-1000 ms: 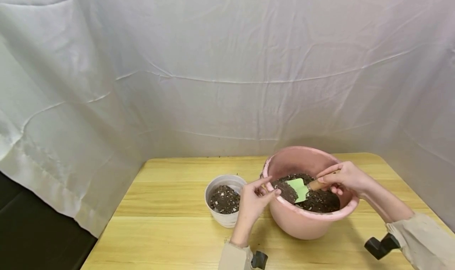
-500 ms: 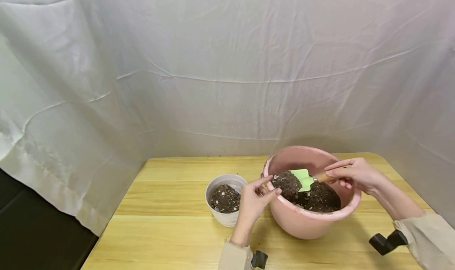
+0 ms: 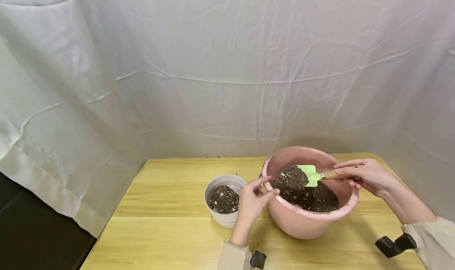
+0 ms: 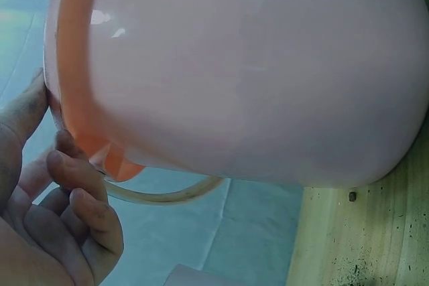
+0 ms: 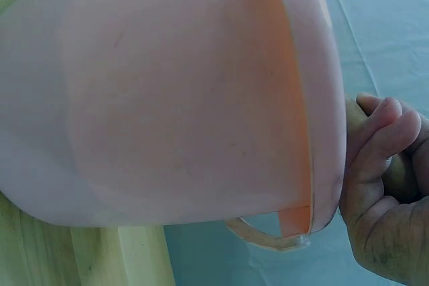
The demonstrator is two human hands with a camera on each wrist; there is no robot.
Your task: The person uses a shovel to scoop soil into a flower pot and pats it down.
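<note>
**Loaded trowel over the pink basin**

The right hand (image 3: pixel 366 176) grips the wooden handle of a small trowel (image 3: pixel 314 176), fingers curled round the far end of the handle, index finger laid along its top. The pale green blade sits above the soil (image 3: pixel 309 197) inside the pink basin (image 3: pixel 302 222), and a dark heap of soil rests on the blade's left half, near the basin's left rim. The left hand (image 3: pixel 254 201) pinches that rim between thumb and fingertips; in the left wrist view the fingers (image 4: pixel 80 199) curl under the basin's lip.

The trowel looks light and stiff, but the load on it is loose and crumbly, so I judge it will spill at any tilt or jolt. The blade needs holding level. The grip far back on the handle gives reach but little leverage; a hold nearer the blade's neck would steady it better.

The basin is smooth plastic, probably slippery, and heavy with soil; its rolled rim is the natural place to hold it. A thin loop handle appears to hang under the rim in both wrist views, though the close view makes this uncertain.

The white pot (image 3: pixel 224 214), partly filled with soil, stands on the wooden table (image 3: pixel 163 238), just left of the basin. It seems light and easy to tip.
</note>
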